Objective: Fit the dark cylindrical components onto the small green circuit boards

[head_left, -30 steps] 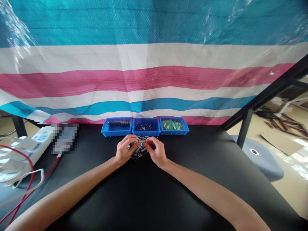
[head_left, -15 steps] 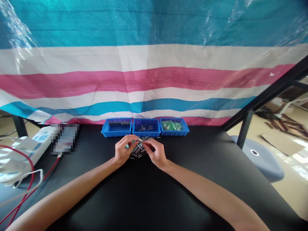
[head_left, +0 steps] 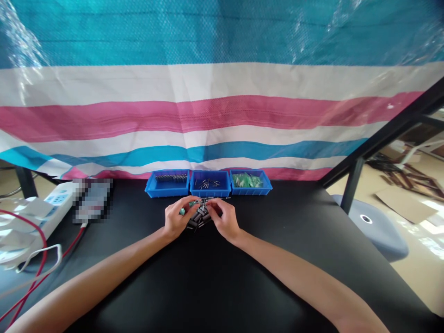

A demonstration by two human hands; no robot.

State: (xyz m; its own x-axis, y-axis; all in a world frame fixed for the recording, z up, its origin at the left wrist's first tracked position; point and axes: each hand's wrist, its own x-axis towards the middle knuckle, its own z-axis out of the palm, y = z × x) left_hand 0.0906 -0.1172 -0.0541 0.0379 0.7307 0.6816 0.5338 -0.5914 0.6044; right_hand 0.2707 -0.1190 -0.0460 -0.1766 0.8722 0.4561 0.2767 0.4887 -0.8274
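Note:
Over a pile of small grey and dark metal parts [head_left: 199, 219], my two hands face each other, fingertips close together. My left hand [head_left: 177, 215] is closed, thumb and index finger pinching a small metallic piece [head_left: 197, 201] too small to name. A little light-green item [head_left: 182, 211] shows against its fingers; whether it is gripped I cannot tell. My right hand [head_left: 225, 217] is curled too, its thumb and fingertips pinched near a small silvery part [head_left: 203, 206]. What exactly lies between those fingertips is hidden.
Behind the pile stand three blue bins: the left bin [head_left: 167, 188] with metal pieces, the middle bin [head_left: 210, 190] with thin pins or screws, the right bin [head_left: 251, 189] with green-looking packets. A power strip [head_left: 52, 208] and red cable [head_left: 45, 259] lie left; a grey stool [head_left: 374, 231] stands right.
The fingertips have drawn slightly apart, and the small pale piece that lay between both hands is now turned or shifted toward the left fingers. The arms have hardly moved.

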